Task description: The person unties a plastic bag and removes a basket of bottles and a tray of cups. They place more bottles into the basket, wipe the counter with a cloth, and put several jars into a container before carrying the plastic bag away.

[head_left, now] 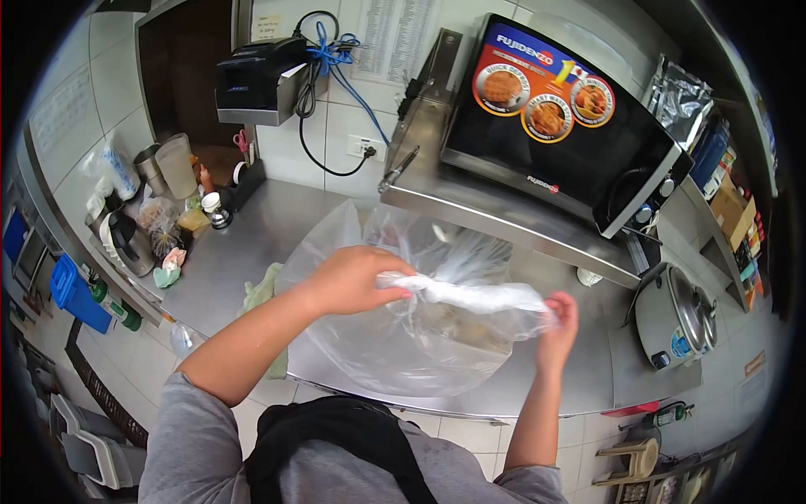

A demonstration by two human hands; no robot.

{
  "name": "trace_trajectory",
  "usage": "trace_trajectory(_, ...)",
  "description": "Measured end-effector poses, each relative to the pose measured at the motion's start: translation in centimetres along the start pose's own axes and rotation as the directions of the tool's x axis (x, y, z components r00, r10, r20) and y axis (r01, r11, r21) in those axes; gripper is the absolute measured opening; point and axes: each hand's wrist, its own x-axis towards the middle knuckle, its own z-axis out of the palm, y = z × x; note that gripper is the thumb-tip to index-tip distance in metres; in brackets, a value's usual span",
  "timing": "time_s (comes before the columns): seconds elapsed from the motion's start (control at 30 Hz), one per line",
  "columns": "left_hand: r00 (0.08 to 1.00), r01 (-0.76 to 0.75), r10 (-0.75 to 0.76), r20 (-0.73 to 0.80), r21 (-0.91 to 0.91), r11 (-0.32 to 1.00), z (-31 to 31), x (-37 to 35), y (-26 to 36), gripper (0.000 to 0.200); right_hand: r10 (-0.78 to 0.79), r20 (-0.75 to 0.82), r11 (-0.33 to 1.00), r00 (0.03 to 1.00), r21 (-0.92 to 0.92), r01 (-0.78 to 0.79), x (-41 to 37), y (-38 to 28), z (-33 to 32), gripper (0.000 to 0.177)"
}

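Clear plastic bag over the steel counter, neck twisted. Left hand closed around the neck, right hand pinching its end. Thin, soft, slippery, likely light; best gripped at the twist.

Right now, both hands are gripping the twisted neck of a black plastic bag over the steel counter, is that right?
Not quite. The bag is clear and see-through, not black, as the head view shows. The rest holds: the left hand and right hand both grip its twisted neck over the steel counter.
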Motion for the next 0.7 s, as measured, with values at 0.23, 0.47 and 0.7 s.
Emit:
trace_trajectory(0.23, 0.996, 0.033, -0.058, -0.069, -0.322, 0.946, -1.8, 0.8, -1.2, 0.015, -0.436, 0.168, 0.273, 0.884, 0.961, -0.048, -2.8, -11.1, -0.3, 0.090)
trace_trajectory(0.47, 0.990, -0.046, -0.023, -0.140, -0.471, 0.881, -6.9, -4.0, -5.2, 0.006, 0.023, 0.653, 0.982, 0.757, -0.157, 0.106, -9.1, -10.0, 12.4, 0.088)
trace_trajectory(0.7, 0.971, -0.158, 0.014, -0.239, -0.595, 0.788, -12.5, -14.2, -14.2, 0.013, 0.147, 0.617, 0.690, 0.773, -0.624, 0.367, -6.7, -11.8, 5.7, 0.035)
